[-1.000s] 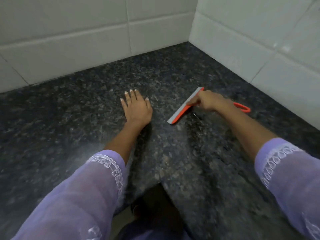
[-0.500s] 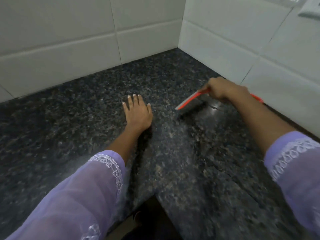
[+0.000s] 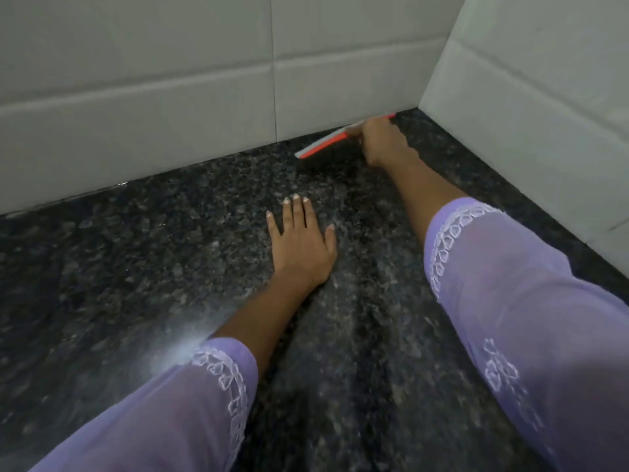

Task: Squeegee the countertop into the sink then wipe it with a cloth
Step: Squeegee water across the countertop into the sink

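Dark speckled granite countertop (image 3: 143, 267) is running into a corner of pale tiled wall (image 3: 170, 97), and both hands are working low on it.

Hard to make out: the right hand (image 3: 381, 141) is covering the middle of the squeegee (image 3: 323, 144), so the handle is not showing, apart from an orange tip poking out past the knuckles toward the corner. Fingers are curling round the tool, gripping it; the exact finger placement is lying on the hidden side. The whole view is slightly motion-blurred, so whether the blade edge is touching the stone or the wall foot cannot be told. No sink or cloth is appearing in view.

Right hand: reaching far forward, clasping the squeegee just beside the base of the back wall, close to the corner. The grey-and-orange blade is sticking out to that hand's left, tilting down along the wall line.

Left hand (image 3: 301, 240): lying flat, palm down, fingers straight and slightly spread, pressing on the countertop, holding nothing. It is sitting nearer the body than the right hand, well apart from the squeegee.

Outward: lilac sleeves (image 3: 531, 301) with white lace trim are covering both forearms. A pale glare patch is showing on the stone beside the left sleeve cuff.
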